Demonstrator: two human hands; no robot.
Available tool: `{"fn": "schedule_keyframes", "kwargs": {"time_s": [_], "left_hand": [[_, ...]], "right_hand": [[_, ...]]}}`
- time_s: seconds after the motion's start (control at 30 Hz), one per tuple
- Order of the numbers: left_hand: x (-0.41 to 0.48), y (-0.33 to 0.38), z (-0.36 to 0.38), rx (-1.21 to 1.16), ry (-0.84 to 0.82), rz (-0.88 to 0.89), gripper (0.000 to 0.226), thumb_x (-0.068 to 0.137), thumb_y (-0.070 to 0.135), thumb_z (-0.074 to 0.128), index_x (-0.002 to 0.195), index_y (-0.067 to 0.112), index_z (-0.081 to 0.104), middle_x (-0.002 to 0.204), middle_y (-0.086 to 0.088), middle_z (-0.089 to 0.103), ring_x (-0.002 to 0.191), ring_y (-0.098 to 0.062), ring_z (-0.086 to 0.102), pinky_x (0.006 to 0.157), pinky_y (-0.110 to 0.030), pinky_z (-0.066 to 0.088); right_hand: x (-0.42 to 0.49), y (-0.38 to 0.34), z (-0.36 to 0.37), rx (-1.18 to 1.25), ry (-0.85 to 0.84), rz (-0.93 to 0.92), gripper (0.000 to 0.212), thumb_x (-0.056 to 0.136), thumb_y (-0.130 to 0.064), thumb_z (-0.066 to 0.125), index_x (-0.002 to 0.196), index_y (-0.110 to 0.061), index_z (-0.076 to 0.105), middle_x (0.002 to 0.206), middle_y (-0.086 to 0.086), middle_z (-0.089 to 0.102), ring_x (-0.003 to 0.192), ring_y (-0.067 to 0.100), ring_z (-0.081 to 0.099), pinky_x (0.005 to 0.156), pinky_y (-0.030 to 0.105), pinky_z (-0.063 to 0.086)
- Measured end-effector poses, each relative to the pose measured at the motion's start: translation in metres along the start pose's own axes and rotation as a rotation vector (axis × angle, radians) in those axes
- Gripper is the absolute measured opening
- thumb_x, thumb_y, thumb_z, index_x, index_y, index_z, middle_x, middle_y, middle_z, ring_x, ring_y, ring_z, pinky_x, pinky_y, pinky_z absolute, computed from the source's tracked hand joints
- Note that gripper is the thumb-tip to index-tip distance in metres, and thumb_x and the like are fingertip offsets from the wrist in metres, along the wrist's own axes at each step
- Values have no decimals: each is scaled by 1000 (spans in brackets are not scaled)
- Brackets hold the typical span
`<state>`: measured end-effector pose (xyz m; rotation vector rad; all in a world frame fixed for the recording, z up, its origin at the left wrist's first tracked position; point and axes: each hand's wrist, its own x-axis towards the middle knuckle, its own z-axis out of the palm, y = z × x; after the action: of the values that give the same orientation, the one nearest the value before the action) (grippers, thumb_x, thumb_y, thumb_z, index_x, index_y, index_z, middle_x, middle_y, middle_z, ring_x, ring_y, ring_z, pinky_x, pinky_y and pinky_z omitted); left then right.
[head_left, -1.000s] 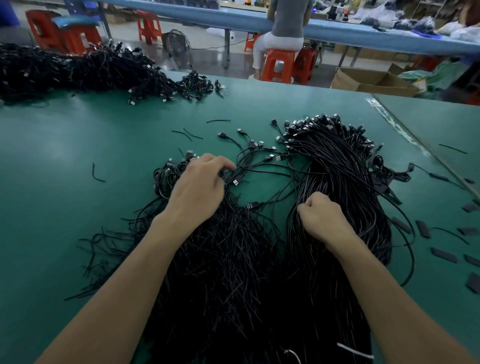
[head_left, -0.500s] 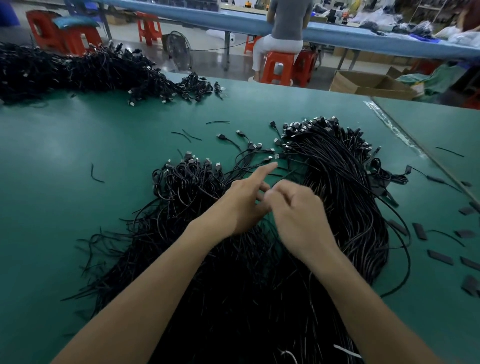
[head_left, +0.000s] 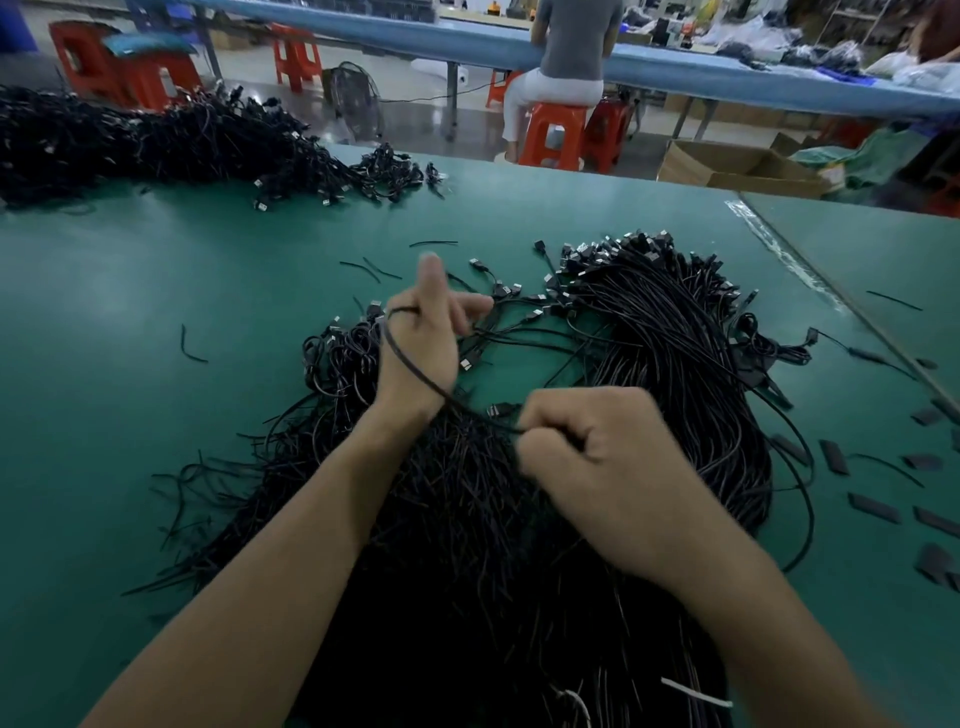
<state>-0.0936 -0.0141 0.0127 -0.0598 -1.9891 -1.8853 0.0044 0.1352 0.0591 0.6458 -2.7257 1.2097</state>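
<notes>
Closest to the camera, the right hand (head_left: 597, 467) is balled into a fist, thumb and fingers pinching one end of a single cable (head_left: 413, 368) at its left edge. From that pinch the cable runs up and to the left, taut, across the back of the left hand (head_left: 421, 338). It hooks round the base of that hand's raised finger. The left hand sits farther out and a little left, with one finger straight up and the others bent in around the loop. So the cable's long axis lies diagonally between the two hands, near right to far left. The right hand is the nearer one, and any pull to free the cable would likely go along that line.

Under both forearms spreads one loose heap (head_left: 467, 519) of black cables. Just right of it lies one tidier bundle (head_left: 675, 338), its plugs gathered at the far end. At least eight short black strips (head_left: 875, 507) are scattered on the green table (head_left: 130, 312) to the right. A third heap (head_left: 156, 140) sits at the far left. Beyond the table, one person (head_left: 571, 47) sits on an orange stool (head_left: 553, 132).
</notes>
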Motion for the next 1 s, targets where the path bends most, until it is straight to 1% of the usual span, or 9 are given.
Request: {"fn": "schedule_keyframes", "kwargs": {"time_s": [0.1, 0.2, 0.27, 0.37, 0.47, 0.63, 0.8, 0.93, 1.0], "left_hand": [[0, 17, -16, -86, 120, 168, 66, 96, 60, 24, 44, 26, 47, 41, 6, 48, 41, -14, 54, 71, -31, 57], [-11, 31, -15, 133, 69, 382, 49, 100, 50, 41, 57, 27, 37, 49, 14, 33, 38, -10, 39, 40, -27, 43], [-15, 28, -10, 362, -74, 497, 35, 100, 36, 48, 68, 25, 39, 58, 15, 37, 44, -6, 37, 42, -16, 34], [-22, 17, -5, 632, -289, 534, 21, 103, 23, 44, 84, 16, 39, 69, 8, 41, 58, -7, 36, 53, -18, 34], [-28, 5, -1, 756, -385, 533, 7, 96, 11, 40, 92, 15, 39, 79, 4, 44, 68, -17, 42, 61, -33, 35], [-30, -9, 3, 725, -547, 480, 14, 102, 14, 41, 109, 13, 53, 105, 0, 58, 91, -17, 52, 80, -35, 47], [-17, -7, -4, 414, -228, 127, 28, 105, 32, 43, 95, 14, 62, 83, -5, 67, 63, -11, 59, 55, -28, 50], [-9, 9, -11, 211, 6, 176, 26, 95, 51, 49, 82, 30, 57, 75, -1, 67, 68, -24, 65, 64, -41, 56], [-7, 17, -14, 180, 79, 273, 20, 95, 47, 57, 79, 35, 56, 63, 10, 59, 54, -13, 57, 52, -29, 52]], "right_hand": [[1, 25, -16, -308, 45, 256, 40, 79, -50, 39, 60, -16, 47, 49, -7, 45, 42, 10, 36, 47, 25, 32], [5, 41, -23, -479, -51, 442, 35, 94, -37, 42, 72, -15, 58, 63, -2, 57, 51, 17, 50, 51, 33, 45], [8, 45, -24, -502, -172, 436, 27, 97, -30, 45, 104, -18, 68, 84, -3, 66, 64, 11, 59, 62, 32, 55], [7, 33, -22, -186, -301, 253, 62, 87, -31, 59, 144, -39, 37, 121, -15, 56, 81, -14, 54, 67, 7, 43], [5, 23, -10, 98, -162, 176, 72, 75, -48, 67, 140, -49, 36, 97, -14, 67, 87, -3, 64, 74, 18, 52], [8, 23, -1, 24, 164, 137, 16, 94, -39, 61, 85, -28, 67, 53, -13, 54, 45, 3, 45, 44, 13, 36], [5, 31, -10, -105, 181, 126, 14, 92, -35, 66, 81, -27, 71, 52, -15, 58, 47, 4, 50, 46, 18, 39], [4, 44, -16, -325, 297, 192, 18, 96, -38, 59, 84, -26, 65, 59, -11, 58, 50, 4, 54, 51, 25, 44], [3, 53, -20, -383, 355, 249, 19, 99, -37, 56, 84, -25, 61, 62, -10, 57, 50, 5, 54, 49, 26, 43]]}}
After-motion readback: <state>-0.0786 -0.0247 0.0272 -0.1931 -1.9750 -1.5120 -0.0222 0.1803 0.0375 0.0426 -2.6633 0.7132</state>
